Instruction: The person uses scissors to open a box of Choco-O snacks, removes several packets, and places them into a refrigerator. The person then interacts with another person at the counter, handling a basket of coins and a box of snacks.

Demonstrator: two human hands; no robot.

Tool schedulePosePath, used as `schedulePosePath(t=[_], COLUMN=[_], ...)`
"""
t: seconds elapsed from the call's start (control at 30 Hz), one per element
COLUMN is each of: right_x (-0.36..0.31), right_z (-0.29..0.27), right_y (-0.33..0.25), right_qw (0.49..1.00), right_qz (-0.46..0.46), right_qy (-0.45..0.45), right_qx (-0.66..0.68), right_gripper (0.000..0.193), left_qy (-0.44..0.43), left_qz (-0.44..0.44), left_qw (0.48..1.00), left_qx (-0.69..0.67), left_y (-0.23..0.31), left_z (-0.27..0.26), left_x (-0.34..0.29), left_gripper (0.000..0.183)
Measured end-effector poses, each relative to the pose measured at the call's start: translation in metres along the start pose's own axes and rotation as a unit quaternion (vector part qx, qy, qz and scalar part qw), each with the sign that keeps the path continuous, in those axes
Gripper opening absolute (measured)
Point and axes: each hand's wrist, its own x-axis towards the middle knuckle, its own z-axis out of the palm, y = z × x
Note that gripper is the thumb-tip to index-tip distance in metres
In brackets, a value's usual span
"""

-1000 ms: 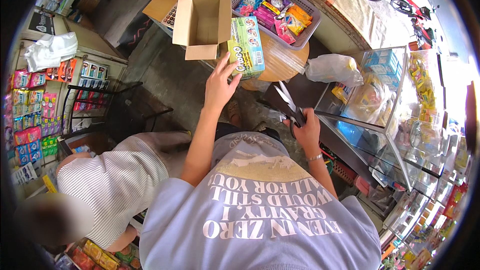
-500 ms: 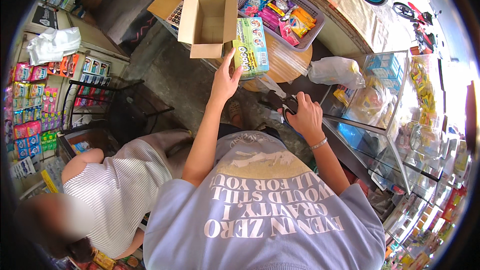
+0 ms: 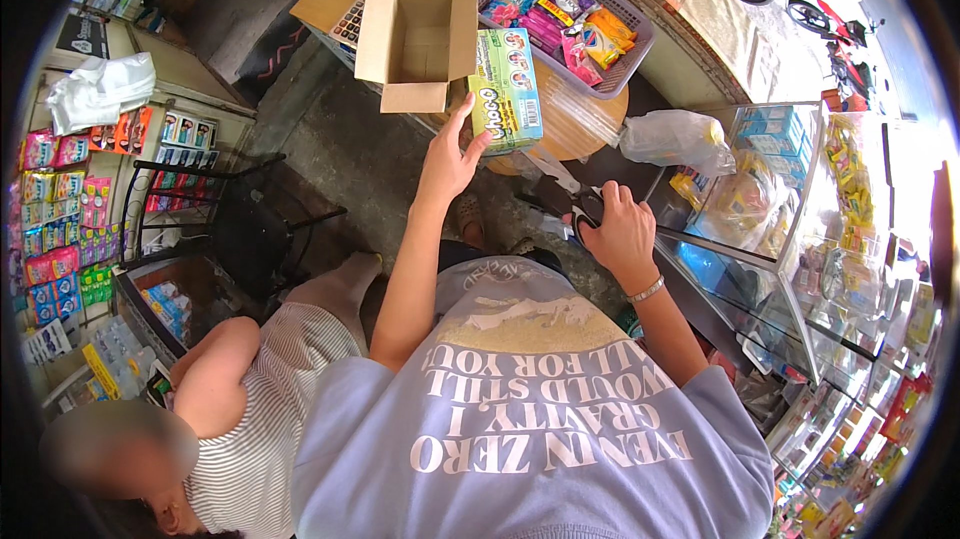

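Scissors [image 3: 572,194] have swung nearer the green box [image 3: 515,99], both hands [image 3: 622,231] stretched forward.

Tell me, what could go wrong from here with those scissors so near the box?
The scissors in the right fingers point toward the green-and-blue box, so a slip might scratch or pierce it. The left fingers are at that box's side, so a stray swing could nick them. An open cardboard box stands right beside it; a bump might shift it.
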Motion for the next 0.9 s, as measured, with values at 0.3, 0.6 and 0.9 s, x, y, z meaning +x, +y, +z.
schedulePosePath(t=[0.3,0.6,0.9], right_x=[0.016,0.040,0.057], right_z=[-0.008,-0.022,-0.048], right_y=[0.003,0.014,0.008], right_qw=[0.999,0.986,0.982], right_qz=[-0.042,-0.067,-0.069], right_qy=[-0.017,-0.103,-0.173], right_qx=[-0.026,-0.112,-0.033], right_gripper=[0.060,0.059,0.060], left_qy=[-0.042,-0.108,-0.083], left_qz=[0.003,-0.048,-0.040], left_qw=[0.998,0.987,0.988], left_qx=[-0.038,-0.109,-0.128], left_y=[-0.006,0.000,-0.004], left_z=[-0.011,-0.024,-0.018], left_x=[0.003,0.004,0.004], left_gripper=[0.073,0.073,0.072])
